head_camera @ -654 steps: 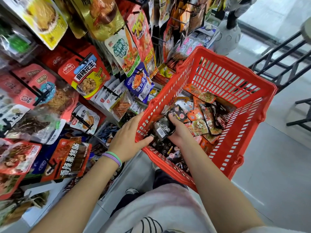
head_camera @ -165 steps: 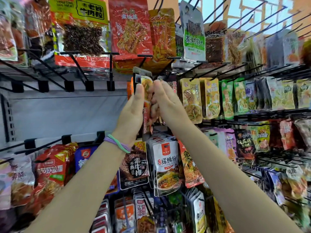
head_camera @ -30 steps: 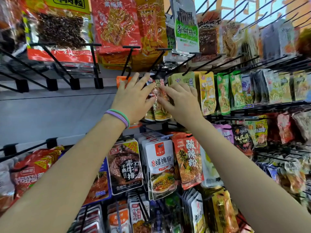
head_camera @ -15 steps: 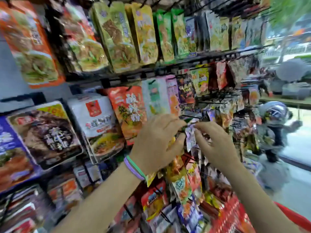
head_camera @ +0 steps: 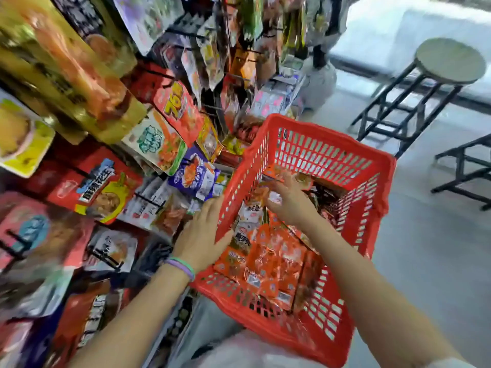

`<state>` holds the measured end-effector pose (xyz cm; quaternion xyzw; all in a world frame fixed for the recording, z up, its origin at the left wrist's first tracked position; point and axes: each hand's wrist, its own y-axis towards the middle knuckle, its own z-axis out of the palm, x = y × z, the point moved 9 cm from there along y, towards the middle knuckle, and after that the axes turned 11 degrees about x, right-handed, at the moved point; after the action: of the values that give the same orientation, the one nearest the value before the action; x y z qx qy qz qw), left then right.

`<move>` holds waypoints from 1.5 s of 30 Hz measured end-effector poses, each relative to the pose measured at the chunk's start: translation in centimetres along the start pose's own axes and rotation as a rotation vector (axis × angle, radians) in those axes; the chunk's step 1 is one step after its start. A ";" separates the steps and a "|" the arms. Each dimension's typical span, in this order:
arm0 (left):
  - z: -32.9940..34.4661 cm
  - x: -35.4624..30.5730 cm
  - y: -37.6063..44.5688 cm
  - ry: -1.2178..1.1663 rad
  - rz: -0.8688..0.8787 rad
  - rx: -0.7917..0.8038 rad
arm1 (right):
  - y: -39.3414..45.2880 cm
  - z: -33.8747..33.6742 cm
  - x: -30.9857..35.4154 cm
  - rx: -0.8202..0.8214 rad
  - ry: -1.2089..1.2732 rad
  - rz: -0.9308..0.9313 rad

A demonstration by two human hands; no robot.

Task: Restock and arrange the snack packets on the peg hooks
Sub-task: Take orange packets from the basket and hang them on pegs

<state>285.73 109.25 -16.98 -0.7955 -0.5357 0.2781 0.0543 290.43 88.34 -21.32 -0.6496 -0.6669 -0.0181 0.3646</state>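
Note:
A red plastic basket [head_camera: 326,144] sits in front of me, beside the peg-hook rack. It holds several small snack packets, mostly orange ones [head_camera: 268,258], with darker ones toward its far right corner. My left hand [head_camera: 202,232] grips the basket's left wall, fingers outside and thumb inside over the rim. My right hand [head_camera: 289,203] is inside the basket with its fingers spread down onto the packets near the far side. The frame is blurred and shows no packet clearly held.
The rack of hanging snack packets [head_camera: 159,144] fills the left half, close against the basket. A round stool on a black metal frame [head_camera: 449,59] and another black frame [head_camera: 467,166] stand on the grey floor at the right.
My view has swung down from the peg hooks to the basket. Both hands left the hanging packets: the left now holds the basket wall and the right reaches among the packets inside.

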 end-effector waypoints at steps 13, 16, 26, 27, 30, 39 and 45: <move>3.0 2.0 -3.0 0.004 0.012 0.015 | -0.6 6.3 -3.5 0.289 -0.212 0.182; 3.5 2.4 -3.9 -0.006 -0.019 -0.002 | -1.9 8.3 -2.8 0.354 -0.266 0.138; 3.9 2.4 -4.5 0.046 -0.061 0.008 | -3.2 10.1 -1.2 0.328 -0.160 0.088; 3.8 2.2 -4.6 0.056 -0.067 0.003 | -3.5 9.8 -1.0 0.339 -0.044 0.083; 3.4 1.8 -5.3 0.048 -0.070 -0.021 | -4.2 9.4 -1.0 0.367 0.119 0.060; 4.5 1.7 -8.1 -0.018 -0.068 -0.026 | -4.6 8.8 -0.6 0.273 0.263 0.020; 4.5 2.1 -8.3 -0.021 -0.113 0.032 | -3.8 10.6 1.5 0.250 0.591 0.071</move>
<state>277.21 113.61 -18.40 -0.7601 -0.5756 0.2916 0.0772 282.34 94.31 -26.68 -0.5893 -0.5061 -0.1113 0.6199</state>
